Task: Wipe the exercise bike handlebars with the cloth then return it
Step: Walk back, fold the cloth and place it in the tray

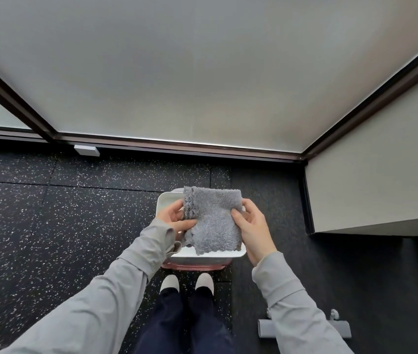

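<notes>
Both hands, left (174, 218) and right (251, 227), grip a grey cloth (214, 221) above a white tray (167, 200) on speckled black flooring (49, 213)

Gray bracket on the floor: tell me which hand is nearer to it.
Right. The right hand grips the cloth up and left of the gray bracket; the left hand is farther left, across the cloth.

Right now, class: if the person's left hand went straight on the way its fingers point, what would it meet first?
The left hand points right, across the grey cloth it already pinches. Going on, it would probably meet the right hand holding the opposite edge, though depth is unclear.
</notes>
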Action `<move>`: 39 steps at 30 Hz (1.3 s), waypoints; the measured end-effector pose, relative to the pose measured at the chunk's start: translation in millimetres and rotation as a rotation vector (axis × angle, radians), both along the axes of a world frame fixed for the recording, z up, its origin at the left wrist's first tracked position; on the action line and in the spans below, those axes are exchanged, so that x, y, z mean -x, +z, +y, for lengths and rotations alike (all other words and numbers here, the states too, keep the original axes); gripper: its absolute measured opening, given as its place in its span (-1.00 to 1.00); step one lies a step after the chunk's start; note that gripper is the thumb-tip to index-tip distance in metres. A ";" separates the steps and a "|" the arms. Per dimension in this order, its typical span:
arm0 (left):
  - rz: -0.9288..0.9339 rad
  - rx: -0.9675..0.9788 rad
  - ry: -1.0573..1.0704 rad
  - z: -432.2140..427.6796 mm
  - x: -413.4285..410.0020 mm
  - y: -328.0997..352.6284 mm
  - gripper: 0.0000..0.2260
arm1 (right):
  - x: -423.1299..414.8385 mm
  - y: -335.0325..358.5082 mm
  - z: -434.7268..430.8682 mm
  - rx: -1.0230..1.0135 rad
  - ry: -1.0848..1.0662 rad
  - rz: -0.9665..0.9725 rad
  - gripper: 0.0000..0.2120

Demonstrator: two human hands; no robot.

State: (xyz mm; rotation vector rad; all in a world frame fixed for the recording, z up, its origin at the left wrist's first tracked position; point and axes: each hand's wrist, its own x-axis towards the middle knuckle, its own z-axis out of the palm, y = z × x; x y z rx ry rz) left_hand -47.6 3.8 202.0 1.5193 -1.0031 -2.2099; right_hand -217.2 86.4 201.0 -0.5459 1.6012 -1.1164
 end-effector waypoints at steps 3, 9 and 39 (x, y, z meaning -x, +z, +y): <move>-0.005 -0.017 0.058 -2.6 7.3 -36.3 -0.44 | 3.6 -36.4 -4.3 -0.058 0.011 0.012 -0.83; -0.157 0.015 0.047 -8.1 15.7 -139.1 -0.48 | 8.3 -131.9 -20.8 -0.192 0.066 0.055 -0.85; -0.747 0.444 -0.019 25.1 42.6 -308.4 -0.79 | 0.8 -298.1 -84.2 0.028 0.591 0.879 -0.80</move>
